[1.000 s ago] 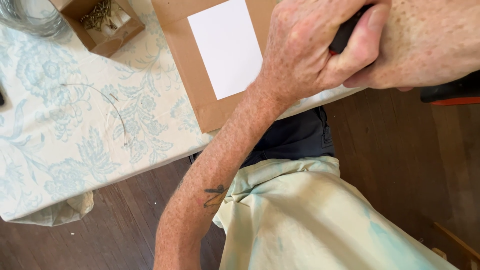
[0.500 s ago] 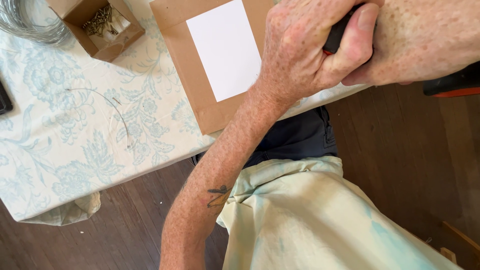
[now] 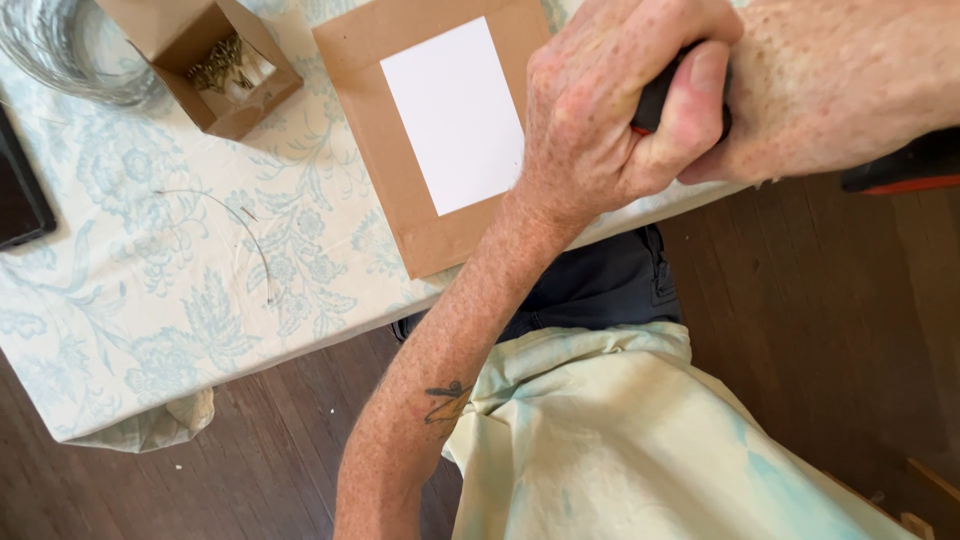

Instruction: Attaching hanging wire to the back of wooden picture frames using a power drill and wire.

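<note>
My left hand is raised at the top of the view, fingers curled tight around a black tool handle, thumb pressed over it. My right hand comes in from the right and butts against the left; its fingers are hidden behind it. A black and red tool part sticks out beneath the right hand. Both hands hover above the table edge, over a brown cardboard sheet with a white paper rectangle on it.
The table carries a pale blue floral cloth. On it lie a thin bent wire, an open cardboard box of small metal pieces, a wire coil and a dark device. Dark wood floor lies below.
Both hands stay clasped on the tool and drift slightly. The view has shifted a little, so the box and the cloth sit further into frame.
</note>
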